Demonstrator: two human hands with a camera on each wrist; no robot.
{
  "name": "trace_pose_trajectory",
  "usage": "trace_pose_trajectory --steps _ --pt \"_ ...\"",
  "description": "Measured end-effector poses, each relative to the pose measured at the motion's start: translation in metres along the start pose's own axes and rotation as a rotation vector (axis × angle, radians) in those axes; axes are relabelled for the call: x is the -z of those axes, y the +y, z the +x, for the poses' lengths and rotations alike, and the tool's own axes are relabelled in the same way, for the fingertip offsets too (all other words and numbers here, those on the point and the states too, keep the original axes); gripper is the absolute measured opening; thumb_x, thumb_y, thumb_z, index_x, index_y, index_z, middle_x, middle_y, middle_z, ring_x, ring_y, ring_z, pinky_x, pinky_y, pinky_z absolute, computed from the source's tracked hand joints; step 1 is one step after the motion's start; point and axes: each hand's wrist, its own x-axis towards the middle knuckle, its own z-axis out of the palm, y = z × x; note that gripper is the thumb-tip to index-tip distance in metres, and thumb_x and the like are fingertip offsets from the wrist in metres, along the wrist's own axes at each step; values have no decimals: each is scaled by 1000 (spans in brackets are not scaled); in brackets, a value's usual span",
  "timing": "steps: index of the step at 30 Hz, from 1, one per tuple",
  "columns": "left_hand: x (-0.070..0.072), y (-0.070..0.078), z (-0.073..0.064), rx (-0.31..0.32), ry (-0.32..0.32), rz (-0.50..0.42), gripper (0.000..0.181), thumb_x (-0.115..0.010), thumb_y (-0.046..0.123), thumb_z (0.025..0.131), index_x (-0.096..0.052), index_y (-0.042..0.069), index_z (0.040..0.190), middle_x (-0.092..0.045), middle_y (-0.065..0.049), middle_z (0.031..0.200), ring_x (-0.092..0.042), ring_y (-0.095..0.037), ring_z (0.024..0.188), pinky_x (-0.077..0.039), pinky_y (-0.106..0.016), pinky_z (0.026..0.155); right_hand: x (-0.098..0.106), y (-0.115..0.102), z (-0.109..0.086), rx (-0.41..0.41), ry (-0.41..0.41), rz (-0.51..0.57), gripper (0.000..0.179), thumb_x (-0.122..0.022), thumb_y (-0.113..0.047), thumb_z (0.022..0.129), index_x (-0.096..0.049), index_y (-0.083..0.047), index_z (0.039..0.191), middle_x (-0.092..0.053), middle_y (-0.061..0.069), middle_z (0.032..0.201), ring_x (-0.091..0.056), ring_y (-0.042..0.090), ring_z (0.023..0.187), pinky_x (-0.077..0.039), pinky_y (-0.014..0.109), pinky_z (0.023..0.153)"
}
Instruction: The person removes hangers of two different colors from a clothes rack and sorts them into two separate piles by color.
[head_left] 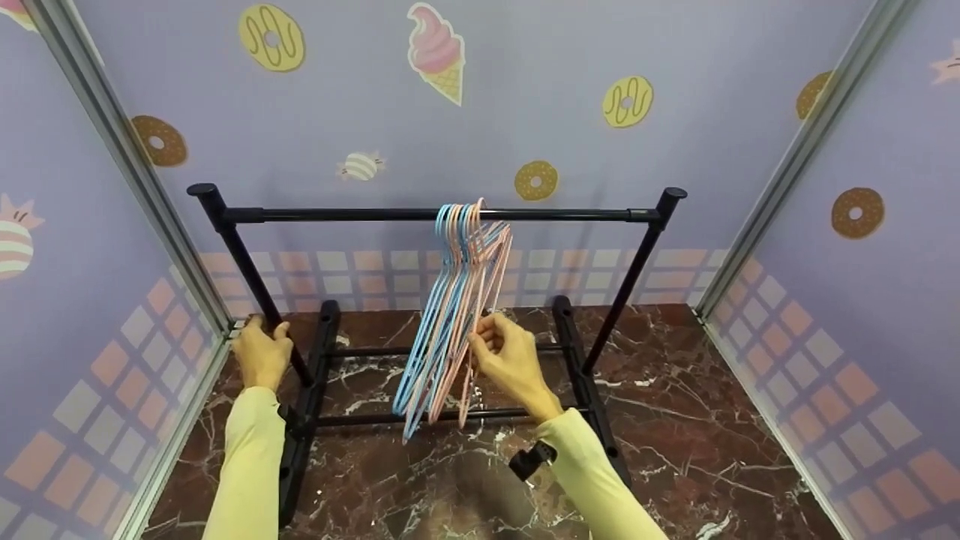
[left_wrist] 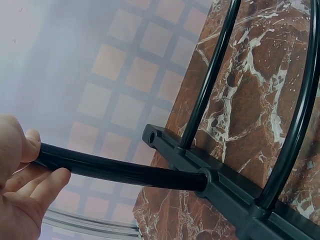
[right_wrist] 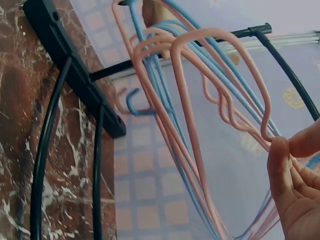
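A bunch of thin pink and blue clothes hangers (head_left: 420, 352) hangs by its hooks from the top rail (head_left: 337, 215) of a black garment rack, right of the rail's middle. My right hand (head_left: 514, 364) pinches the lower part of a pink hanger (right_wrist: 185, 115) on the right side of the bunch, between thumb and fingers. Low on the rack's left side, my left hand (head_left: 262, 356) holds the upright post (left_wrist: 120, 172). Its thumb and fingers lie around the tube in the left wrist view.
The rack's black feet (head_left: 324, 330) and two lower crossbars (head_left: 367, 421) stand on a dark red marbled surface (head_left: 660, 450). Lilac walls (head_left: 510, 45) with printed sweets close in the back and both sides, with metal corner strips (head_left: 787, 157) between them.
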Motion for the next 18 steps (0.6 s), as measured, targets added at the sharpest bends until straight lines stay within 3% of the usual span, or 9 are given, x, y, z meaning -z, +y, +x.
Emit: trace_pose_trajectory --steps 4,9,13,18 --pt "-1 -1 -1 8 -3 5 27 -56 16 89 -57 -4 107 -59 -29 107 -45 -53 106 -35 -58 92 15 -10 -4 -3 -6 52 6 -62 -2 81 -60 2 83 -64 14 70 -59 20 51 -49 23 46" --pt "-1 -1 0 -4 12 14 27 -57 16 88 -57 -4 105 -59 -30 105 -47 -53 105 -36 -57 92 36 -28 -15 25 9 20 5 -60 4 80 -58 7 82 -63 17 68 -58 21 50 -49 28 45" --pt "1 1 2 -26 31 17 25 -58 16 87 -58 -5 101 -60 -31 102 -48 -54 102 -36 -57 91 49 -25 -16 73 30 -56 3 -58 4 79 -59 6 81 -62 13 66 -56 14 50 -45 21 46" --pt "2 1 0 -29 25 20 25 -56 16 88 -57 -6 101 -60 -31 101 -48 -54 100 -36 -58 89 61 -24 -11 66 60 -59 4 -57 4 79 -59 8 81 -61 16 65 -57 19 48 -42 17 44"
